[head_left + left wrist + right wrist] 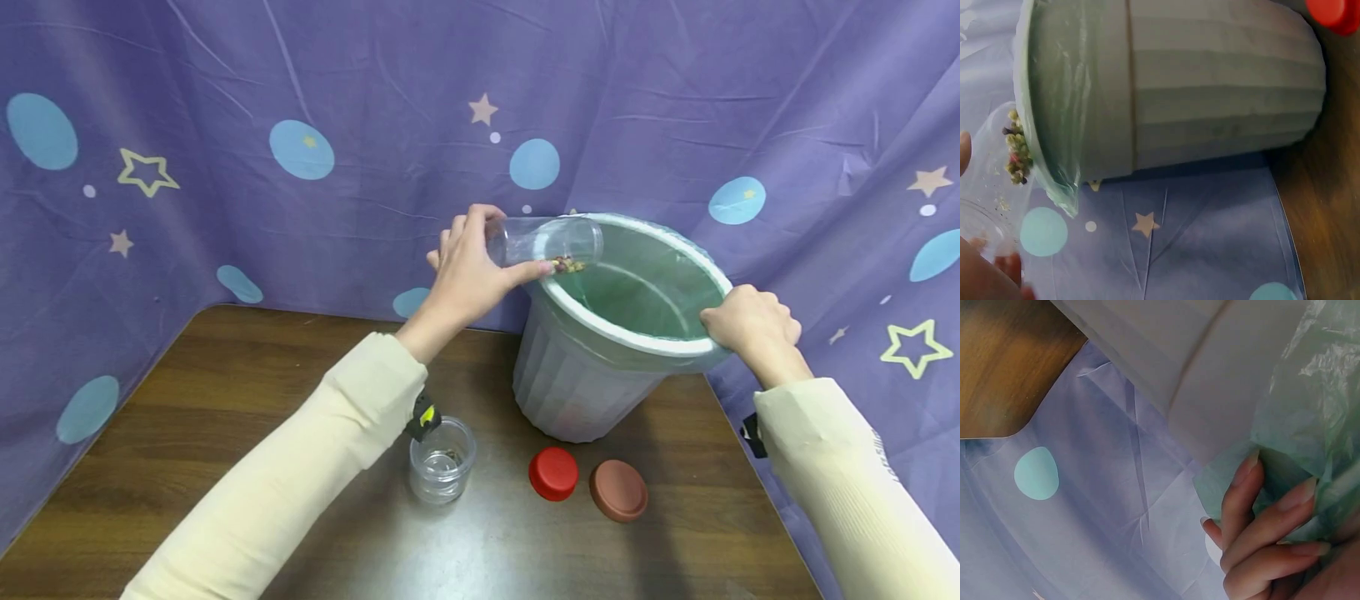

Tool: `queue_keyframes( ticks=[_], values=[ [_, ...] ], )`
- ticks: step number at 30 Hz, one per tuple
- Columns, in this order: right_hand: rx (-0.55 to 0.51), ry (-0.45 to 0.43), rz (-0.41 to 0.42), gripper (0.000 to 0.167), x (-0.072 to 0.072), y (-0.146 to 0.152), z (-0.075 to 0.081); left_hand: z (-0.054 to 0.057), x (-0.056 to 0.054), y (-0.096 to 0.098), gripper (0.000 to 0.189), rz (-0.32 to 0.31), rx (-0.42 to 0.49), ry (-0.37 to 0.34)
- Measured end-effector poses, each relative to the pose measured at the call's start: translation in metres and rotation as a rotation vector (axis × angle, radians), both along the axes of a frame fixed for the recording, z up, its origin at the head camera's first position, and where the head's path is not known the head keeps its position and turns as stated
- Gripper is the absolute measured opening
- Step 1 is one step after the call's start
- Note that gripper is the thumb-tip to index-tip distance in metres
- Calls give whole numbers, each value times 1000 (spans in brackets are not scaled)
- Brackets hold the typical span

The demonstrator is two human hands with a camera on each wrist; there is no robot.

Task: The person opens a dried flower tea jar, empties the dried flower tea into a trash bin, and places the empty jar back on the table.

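Note:
My left hand (471,268) grips a clear plastic jar (521,237) by its base end. The jar lies tipped on its side, its mouth over the left rim of a grey trash bin (581,379). Small dried buds, yellowish green and reddish, (1017,150) rest along the jar's lower wall near the mouth. The bin leans to the right and has a green plastic liner (1297,406) folded over its rim. My right hand (753,321) grips the bin's right rim, fingers (1241,494) curled over the liner outside.
A second clear jar (441,479), lidless and with a few bits inside, stands on the wooden table (247,375) below my left wrist. Two lids lie in front of the bin, one red (555,473) and one brownish (619,490). A purple patterned curtain (375,150) hangs behind.

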State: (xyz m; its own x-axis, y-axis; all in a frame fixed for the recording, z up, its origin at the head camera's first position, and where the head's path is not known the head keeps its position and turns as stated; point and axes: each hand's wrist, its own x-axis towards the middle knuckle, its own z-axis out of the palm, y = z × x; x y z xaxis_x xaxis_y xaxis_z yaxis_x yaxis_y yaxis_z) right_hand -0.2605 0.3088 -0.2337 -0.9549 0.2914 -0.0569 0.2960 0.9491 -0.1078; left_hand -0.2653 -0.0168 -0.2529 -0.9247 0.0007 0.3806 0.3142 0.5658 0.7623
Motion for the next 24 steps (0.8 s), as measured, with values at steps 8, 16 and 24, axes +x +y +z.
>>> queue_keyframes(
  ticks=[8,16,24],
  values=[
    [-3,4,0,48,-2,2,-1,4,1,0,70,-2,214,-139],
    [-9,2,2,46,0,2,1,11,-2,2,73,-78,522,-357],
    [-14,-1,6,47,1,0,2,15,-4,6,69,-136,786,-378]
  ],
)
